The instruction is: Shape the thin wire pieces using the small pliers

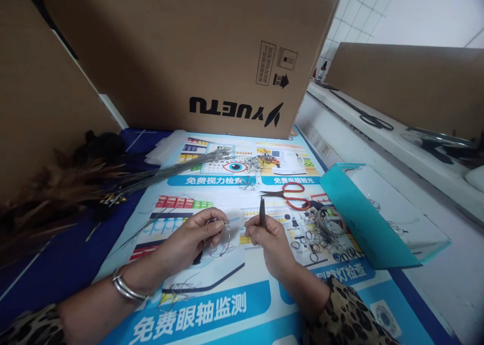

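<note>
Nearside of scissors (283, 194): I'm pinching wire (229, 234), left hand (202, 230); gripping pliers (262, 211), right hand (271, 240); slipping jaws could be bending it.

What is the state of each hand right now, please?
Left hand: closed, holding a thin, curved wire piece.
Right hand: closed, holding a dark pointed tool, tip up; its exact type cannot be told.

a brown cardboard box (159, 48) stands behind the table (251, 327), before a pale wall (357, 7) with dark grid lines.
</note>
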Demonstrator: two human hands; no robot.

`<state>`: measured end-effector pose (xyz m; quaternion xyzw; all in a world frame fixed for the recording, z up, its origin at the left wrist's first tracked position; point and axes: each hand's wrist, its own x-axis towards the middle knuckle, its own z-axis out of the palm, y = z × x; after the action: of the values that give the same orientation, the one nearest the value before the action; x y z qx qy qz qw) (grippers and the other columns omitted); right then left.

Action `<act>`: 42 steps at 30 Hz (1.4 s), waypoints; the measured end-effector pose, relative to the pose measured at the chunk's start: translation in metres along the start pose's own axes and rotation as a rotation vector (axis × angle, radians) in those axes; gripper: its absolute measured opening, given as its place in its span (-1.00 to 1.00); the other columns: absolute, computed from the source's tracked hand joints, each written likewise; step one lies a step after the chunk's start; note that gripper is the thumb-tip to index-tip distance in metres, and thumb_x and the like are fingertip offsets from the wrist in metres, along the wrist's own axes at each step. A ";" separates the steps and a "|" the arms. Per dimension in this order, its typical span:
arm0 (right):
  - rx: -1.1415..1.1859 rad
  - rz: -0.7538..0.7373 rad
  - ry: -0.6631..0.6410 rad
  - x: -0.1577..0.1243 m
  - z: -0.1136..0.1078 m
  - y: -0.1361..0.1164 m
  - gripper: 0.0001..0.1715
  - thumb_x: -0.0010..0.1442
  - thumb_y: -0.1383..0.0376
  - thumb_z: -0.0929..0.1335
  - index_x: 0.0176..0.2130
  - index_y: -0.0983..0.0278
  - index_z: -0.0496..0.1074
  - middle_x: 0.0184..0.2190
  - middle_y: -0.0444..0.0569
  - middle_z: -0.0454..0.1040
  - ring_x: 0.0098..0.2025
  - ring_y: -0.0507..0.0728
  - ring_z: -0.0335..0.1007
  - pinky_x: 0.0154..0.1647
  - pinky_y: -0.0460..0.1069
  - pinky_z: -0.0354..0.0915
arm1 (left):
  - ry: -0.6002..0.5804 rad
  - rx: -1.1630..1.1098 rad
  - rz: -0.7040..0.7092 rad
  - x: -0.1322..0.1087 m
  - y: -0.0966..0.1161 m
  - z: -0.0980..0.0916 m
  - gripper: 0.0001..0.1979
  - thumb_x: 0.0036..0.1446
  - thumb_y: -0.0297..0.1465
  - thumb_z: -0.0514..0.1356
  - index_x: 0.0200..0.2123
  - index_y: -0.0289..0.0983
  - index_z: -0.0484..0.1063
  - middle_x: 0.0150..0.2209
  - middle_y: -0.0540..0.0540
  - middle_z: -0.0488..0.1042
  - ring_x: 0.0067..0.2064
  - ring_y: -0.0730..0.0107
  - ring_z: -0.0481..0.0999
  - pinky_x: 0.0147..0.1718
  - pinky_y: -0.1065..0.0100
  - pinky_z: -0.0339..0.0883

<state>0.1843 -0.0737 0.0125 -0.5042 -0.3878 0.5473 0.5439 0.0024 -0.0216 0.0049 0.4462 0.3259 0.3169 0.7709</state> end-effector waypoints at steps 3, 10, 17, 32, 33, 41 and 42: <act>0.002 0.015 -0.002 0.000 0.001 -0.001 -0.89 -0.06 0.34 0.35 -0.41 0.30 0.44 -0.56 -0.16 0.35 -0.52 -0.04 0.14 -0.48 -0.12 0.07 | -0.030 -0.005 0.027 -0.001 0.001 -0.001 -0.88 0.10 -0.32 0.17 -0.35 -0.25 0.34 -0.54 0.03 0.33 -0.53 0.53 0.24 -0.55 0.47 0.05; -0.094 -0.016 -0.108 -0.003 0.001 0.001 -0.88 -0.01 0.30 0.37 -0.38 0.29 0.42 -0.55 -0.20 0.28 -0.52 -0.05 0.11 -0.48 -0.13 0.07 | -0.025 0.058 0.028 -0.002 -0.001 0.001 -0.88 0.12 -0.32 0.16 -0.36 -0.25 0.33 -0.55 0.05 0.31 -0.52 0.54 0.24 -0.57 0.50 0.05; -0.316 -0.068 -0.187 -0.008 0.004 -0.001 -0.87 0.05 0.28 0.34 -0.34 0.29 0.37 -0.53 -0.20 0.24 -0.49 -0.04 0.11 -0.48 -0.14 0.08 | 0.078 0.232 0.022 0.001 -0.008 0.003 -0.82 0.09 -0.27 0.19 -0.31 -0.26 0.35 -0.60 0.08 0.29 -0.57 0.56 0.21 -0.61 0.53 0.02; -0.283 0.016 -0.087 -0.003 0.005 -0.002 -0.80 -0.03 0.34 0.33 -0.30 0.30 0.37 -0.51 -0.19 0.30 -0.51 -0.04 0.13 -0.50 -0.14 0.10 | -0.006 0.102 0.013 0.005 -0.003 0.006 -0.75 0.12 -0.21 0.13 -0.43 -0.28 0.34 -0.52 0.03 0.32 -0.54 0.51 0.32 -0.56 0.48 0.13; -0.276 0.022 -0.069 -0.003 0.005 -0.003 -0.81 -0.04 0.35 0.32 -0.31 0.30 0.37 -0.52 -0.19 0.29 -0.52 -0.04 0.13 -0.51 -0.14 0.09 | -0.008 0.108 0.022 0.006 -0.003 0.005 -0.75 0.12 -0.21 0.13 -0.43 -0.29 0.35 -0.51 0.02 0.33 -0.53 0.51 0.32 -0.55 0.47 0.14; -0.153 0.004 0.045 0.004 -0.005 0.000 -0.84 -0.04 0.37 0.33 -0.34 0.28 0.38 -0.58 -0.23 0.26 -0.59 -0.08 0.04 -0.57 -0.15 0.02 | -0.019 0.202 0.022 0.008 -0.002 0.010 -0.73 0.12 -0.18 0.11 -0.34 -0.29 0.37 -0.57 0.00 0.40 -0.55 0.48 0.30 -0.56 0.45 0.08; -0.091 0.005 0.050 0.005 -0.007 0.001 -0.84 -0.04 0.36 0.33 -0.34 0.28 0.38 -0.59 -0.24 0.25 -0.60 -0.08 0.04 -0.58 -0.15 0.02 | -0.012 0.193 0.018 0.009 -0.003 0.011 -0.73 0.11 -0.17 0.12 -0.36 -0.29 0.36 -0.57 0.00 0.40 -0.55 0.48 0.31 -0.55 0.45 0.09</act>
<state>0.1911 -0.0692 0.0097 -0.5429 -0.3971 0.5179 0.5286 0.0166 -0.0210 0.0047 0.5232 0.3463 0.2881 0.7234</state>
